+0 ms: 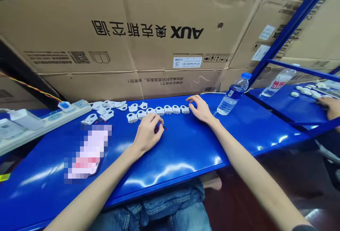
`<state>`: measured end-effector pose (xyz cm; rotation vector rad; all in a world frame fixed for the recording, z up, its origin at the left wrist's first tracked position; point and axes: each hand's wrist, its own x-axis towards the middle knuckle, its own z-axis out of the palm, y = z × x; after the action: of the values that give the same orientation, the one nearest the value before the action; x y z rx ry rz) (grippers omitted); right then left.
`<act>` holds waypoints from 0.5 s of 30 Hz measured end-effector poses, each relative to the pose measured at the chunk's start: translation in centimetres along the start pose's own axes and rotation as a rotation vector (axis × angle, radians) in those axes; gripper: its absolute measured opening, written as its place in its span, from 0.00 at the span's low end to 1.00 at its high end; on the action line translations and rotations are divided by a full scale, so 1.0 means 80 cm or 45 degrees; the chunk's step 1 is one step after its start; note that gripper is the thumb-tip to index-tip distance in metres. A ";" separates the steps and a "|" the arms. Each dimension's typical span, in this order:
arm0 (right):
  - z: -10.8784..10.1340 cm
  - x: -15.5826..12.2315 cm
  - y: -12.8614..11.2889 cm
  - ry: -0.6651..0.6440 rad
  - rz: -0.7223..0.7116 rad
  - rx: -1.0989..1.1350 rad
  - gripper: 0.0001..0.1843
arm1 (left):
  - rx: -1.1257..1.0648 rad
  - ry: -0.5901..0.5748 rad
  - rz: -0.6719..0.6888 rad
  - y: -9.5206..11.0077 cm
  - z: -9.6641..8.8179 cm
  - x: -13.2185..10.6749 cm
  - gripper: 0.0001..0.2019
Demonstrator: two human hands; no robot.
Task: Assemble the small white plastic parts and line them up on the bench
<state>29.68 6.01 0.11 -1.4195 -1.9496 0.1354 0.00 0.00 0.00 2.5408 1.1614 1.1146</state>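
As the white plugs (168, 110) stand in a row on the blue table (183, 142), I judge a stray knock the main risk.
Beside the row, the left hand (150, 132) has its fingers half curled over a small dark piece (164, 127) with a red end; I cannot tell whether it is gripped, so it could slip. The right hand (200, 109), fingers loosely parted and seemingly holding nothing, is just beside the end plug: a careless sweep could scatter the row or tip the nearby water bottle (233, 94).
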 end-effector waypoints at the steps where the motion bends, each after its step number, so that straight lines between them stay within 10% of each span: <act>1: -0.002 -0.001 0.000 -0.057 -0.006 -0.023 0.16 | -0.016 0.038 -0.003 0.000 0.000 0.000 0.06; 7: -0.007 -0.008 -0.001 -0.298 -0.048 -0.212 0.23 | 0.075 -0.037 0.002 -0.001 0.002 -0.003 0.06; 15: -0.003 -0.011 -0.001 -0.275 -0.060 -0.229 0.07 | 0.249 -0.215 0.071 -0.003 0.002 -0.005 0.13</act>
<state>29.85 5.12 -0.11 -1.5255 -2.2169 0.0970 -0.26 -0.08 -0.45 2.7655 1.2172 0.8136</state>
